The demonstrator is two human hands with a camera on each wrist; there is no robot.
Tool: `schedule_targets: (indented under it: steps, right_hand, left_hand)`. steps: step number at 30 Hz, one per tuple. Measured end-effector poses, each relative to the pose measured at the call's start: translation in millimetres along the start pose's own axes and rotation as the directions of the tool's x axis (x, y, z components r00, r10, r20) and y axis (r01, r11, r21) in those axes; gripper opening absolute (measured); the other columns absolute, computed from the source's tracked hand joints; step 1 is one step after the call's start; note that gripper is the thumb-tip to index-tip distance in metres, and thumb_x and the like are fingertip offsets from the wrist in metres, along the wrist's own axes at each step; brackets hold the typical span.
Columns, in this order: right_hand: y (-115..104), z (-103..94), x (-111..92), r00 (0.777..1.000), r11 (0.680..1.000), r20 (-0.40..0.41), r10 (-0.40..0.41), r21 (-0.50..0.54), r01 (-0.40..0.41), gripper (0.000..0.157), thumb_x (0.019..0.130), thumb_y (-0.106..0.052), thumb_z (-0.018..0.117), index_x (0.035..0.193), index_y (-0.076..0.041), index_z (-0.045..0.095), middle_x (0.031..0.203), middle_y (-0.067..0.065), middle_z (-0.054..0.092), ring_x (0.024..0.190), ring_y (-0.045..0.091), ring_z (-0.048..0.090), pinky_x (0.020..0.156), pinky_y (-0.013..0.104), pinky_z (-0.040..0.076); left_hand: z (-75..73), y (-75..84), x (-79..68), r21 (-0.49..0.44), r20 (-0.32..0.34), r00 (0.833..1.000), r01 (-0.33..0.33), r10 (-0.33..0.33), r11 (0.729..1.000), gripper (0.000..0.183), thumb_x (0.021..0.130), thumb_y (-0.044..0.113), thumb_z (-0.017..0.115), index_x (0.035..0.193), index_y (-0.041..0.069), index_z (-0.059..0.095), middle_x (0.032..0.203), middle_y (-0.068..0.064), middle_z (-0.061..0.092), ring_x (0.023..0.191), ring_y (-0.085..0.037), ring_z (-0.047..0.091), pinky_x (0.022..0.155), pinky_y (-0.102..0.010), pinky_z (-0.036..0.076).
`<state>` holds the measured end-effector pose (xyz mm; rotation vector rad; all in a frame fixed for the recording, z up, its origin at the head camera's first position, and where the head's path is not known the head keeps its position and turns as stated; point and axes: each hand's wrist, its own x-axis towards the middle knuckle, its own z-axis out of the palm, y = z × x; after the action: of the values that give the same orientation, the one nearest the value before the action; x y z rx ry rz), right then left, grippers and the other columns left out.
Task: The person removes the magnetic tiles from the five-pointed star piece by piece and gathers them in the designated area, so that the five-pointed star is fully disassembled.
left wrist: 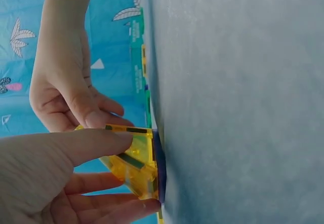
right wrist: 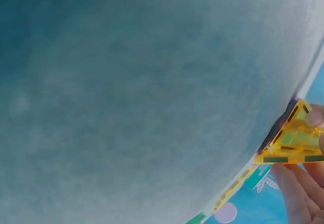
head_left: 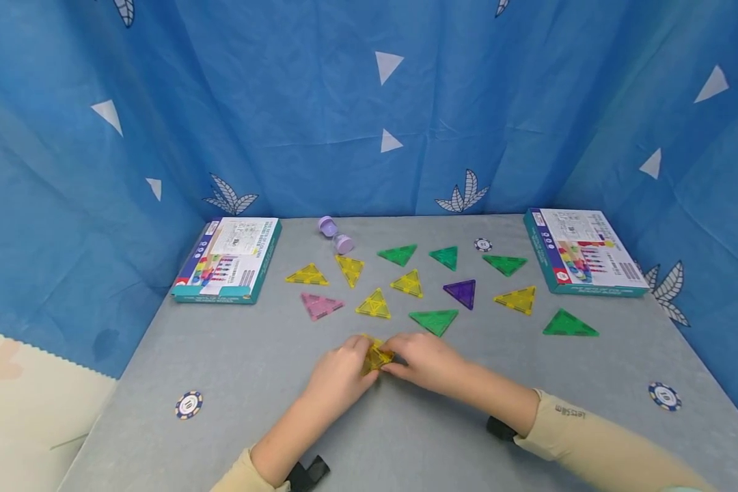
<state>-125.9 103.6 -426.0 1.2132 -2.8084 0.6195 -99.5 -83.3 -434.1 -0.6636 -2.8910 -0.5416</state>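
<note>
Yellow see-through triangular magnetic tiles (head_left: pixel 376 357) stand joined at slants, like a small pyramid, between both hands at the front of the table. Below them, a dark purple tile (left wrist: pixel 161 168) lies flat on the cloth as their base. My left hand (head_left: pixel 339 374) grips the left side, its thumb on one yellow face and fingers behind, as the left wrist view shows. From the right, my right hand (head_left: pixel 429 361) pinches the yellow tiles at their upper edge. Fingers cover part of the shape. Just beyond lies another yellow triangle tile (head_left: pixel 374 305).
Loose triangle tiles lie farther back: green (head_left: pixel 434 320), pink (head_left: pixel 320 305), purple (head_left: pixel 461 293) and several more yellow and green. Boxes flank them at left (head_left: pixel 227 261) and right (head_left: pixel 584 253). Purple-lidded small containers (head_left: pixel 335 234) lie at the back; poker chips (head_left: pixel 188 405) dot the table.
</note>
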Motion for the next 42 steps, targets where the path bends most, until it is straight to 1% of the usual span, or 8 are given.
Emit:
schedule_targets:
  steps: [8, 21, 25, 29, 32, 35, 38, 42]
  right_hand:
    - [19, -6.0, -3, 0.987, 0.978, -0.073, 0.143, 0.160, -0.130, 0.008, 0.084, -0.013, 0.069, 0.090, -0.008, 0.069, 0.079, -0.001, 0.068, 0.068, 0.007, 0.062, 0.058, 0.018, 0.049]
    - [61, -49.6, -37, 0.865, 0.765, -0.042, 0.500, 0.490, -0.418, 0.009, 0.089, -0.013, 0.064, 0.095, -0.007, 0.066, 0.084, 0.009, 0.067, 0.074, 0.022, 0.064, 0.061, 0.031, 0.052]
    - [88, -71.4, -69, 0.773, 0.640, -0.025, 0.633, 0.578, -0.506, 0.024, 0.091, -0.020, 0.062, 0.103, 0.001, 0.062, 0.092, 0.018, 0.067, 0.084, 0.032, 0.066, 0.070, 0.038, 0.054]
    - [114, -79.5, -104, 0.680, 0.436, 0.116, 0.724, 0.686, -0.582, 0.036, 0.094, -0.022, 0.057, 0.112, 0.010, 0.054, 0.093, 0.016, 0.067, 0.084, 0.025, 0.067, 0.074, 0.035, 0.054]
    - [126, -77.6, -121, 0.645, 0.276, 0.252, 0.721, 0.749, -0.602, 0.039, 0.095, -0.019, 0.055, 0.116, 0.013, 0.050, 0.092, 0.011, 0.067, 0.082, 0.018, 0.067, 0.075, 0.032, 0.054]
    - [132, -71.6, -125, 0.636, 0.190, 0.328, 0.699, 0.772, -0.606, 0.041, 0.096, -0.019, 0.054, 0.119, 0.014, 0.047, 0.092, 0.009, 0.066, 0.082, 0.015, 0.067, 0.075, 0.030, 0.053]
    - [136, -67.9, -125, 0.633, 0.217, 0.329, 0.701, 0.748, -0.628, 0.045, 0.095, -0.022, 0.055, 0.121, 0.013, 0.046, 0.092, 0.009, 0.067, 0.081, 0.016, 0.067, 0.073, 0.029, 0.054]
    - [139, -71.3, -124, 0.634, 0.338, 0.292, 0.716, 0.650, -0.680, 0.046, 0.095, -0.025, 0.055, 0.121, 0.013, 0.047, 0.087, 0.012, 0.068, 0.076, 0.018, 0.067, 0.068, 0.030, 0.055]
  left_hand:
    - [6.6, -0.4, 8.9, -0.064, 0.014, 1.000, 0.003, -0.003, 0.998, 0.037, 0.074, 0.022, 0.078, 0.100, 0.003, 0.061, 0.085, -0.004, 0.060, 0.060, -0.012, 0.053, 0.050, -0.027, 0.044]
    - [6.3, -7.5, 7.8, -0.161, 0.061, 0.998, 0.023, -0.013, 0.987, 0.038, 0.075, 0.020, 0.076, 0.107, 0.004, 0.062, 0.097, -0.005, 0.062, 0.069, -0.010, 0.052, 0.061, -0.028, 0.046]
    - [4.0, -11.4, 3.1, -0.175, 0.064, 0.997, 0.057, -0.046, 0.983, 0.040, 0.073, 0.017, 0.077, 0.108, 0.004, 0.062, 0.102, -0.006, 0.063, 0.077, -0.013, 0.058, 0.066, -0.031, 0.050]
    - [3.1, -13.4, 0.2, -0.164, 0.073, 0.995, 0.080, -0.069, 0.983, 0.042, 0.072, 0.018, 0.078, 0.110, 0.005, 0.062, 0.107, -0.007, 0.063, 0.085, -0.017, 0.062, 0.071, -0.035, 0.051]
    - [3.1, -14.1, -0.3, -0.164, 0.076, 0.994, 0.089, -0.077, 0.982, 0.043, 0.072, 0.019, 0.078, 0.111, 0.006, 0.062, 0.108, -0.007, 0.064, 0.087, -0.019, 0.063, 0.072, -0.036, 0.052]
    - [1.8, -14.7, -1.5, -0.160, 0.072, 0.994, 0.091, -0.080, 0.983, 0.043, 0.072, 0.019, 0.079, 0.111, 0.007, 0.062, 0.108, -0.007, 0.064, 0.087, -0.019, 0.063, 0.072, -0.036, 0.052]
    - [0.1, -14.7, -2.4, -0.155, 0.069, 0.994, 0.092, -0.082, 0.984, 0.044, 0.072, 0.019, 0.079, 0.111, 0.007, 0.063, 0.107, -0.007, 0.064, 0.086, -0.018, 0.063, 0.071, -0.035, 0.052]
    - [-1.3, -13.5, -1.7, -0.151, 0.073, 0.994, 0.089, -0.079, 0.984, 0.043, 0.073, 0.019, 0.078, 0.112, 0.008, 0.063, 0.105, -0.005, 0.065, 0.083, -0.016, 0.063, 0.069, -0.033, 0.052]
